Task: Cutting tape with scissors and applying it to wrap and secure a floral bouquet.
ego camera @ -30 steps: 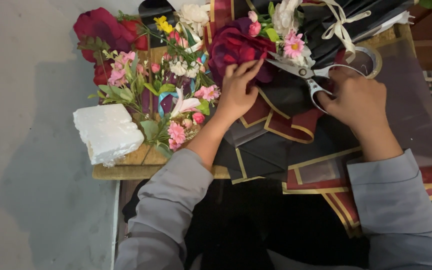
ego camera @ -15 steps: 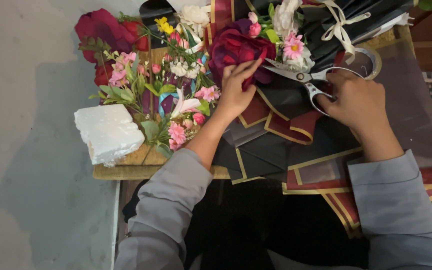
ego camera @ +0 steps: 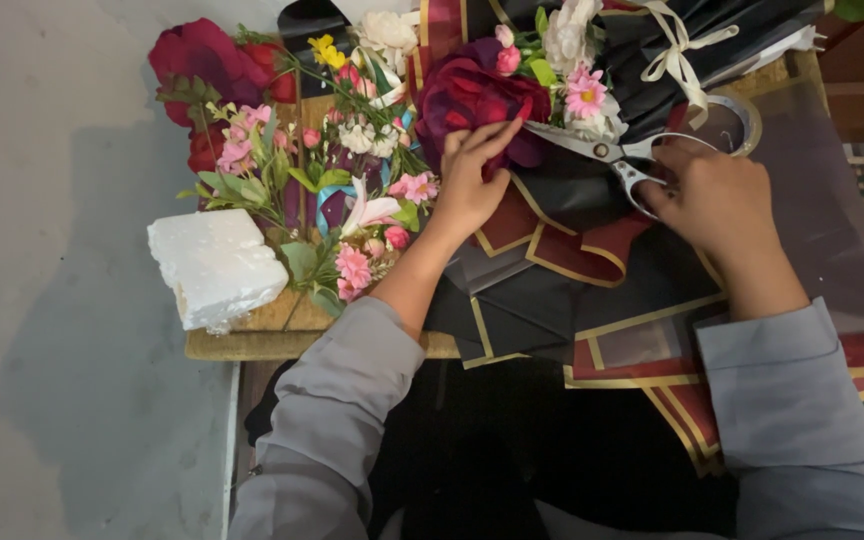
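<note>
On the low table (ego camera: 252, 345), a dark red flower (ego camera: 472, 105) is pinched steady by the left hand (ego camera: 467, 185), so that the scissors (ego camera: 607, 150), gripped through their loops by the right hand (ego camera: 717, 195), can be brought against it; 1 foam block (ego camera: 214, 268) lies well apart.

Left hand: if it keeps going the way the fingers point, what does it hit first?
The left hand points up and right, fingertips already at the dark red flower. Going on, it would press into that bloom first; the scissors blades lie just right, depth unclear.
</note>
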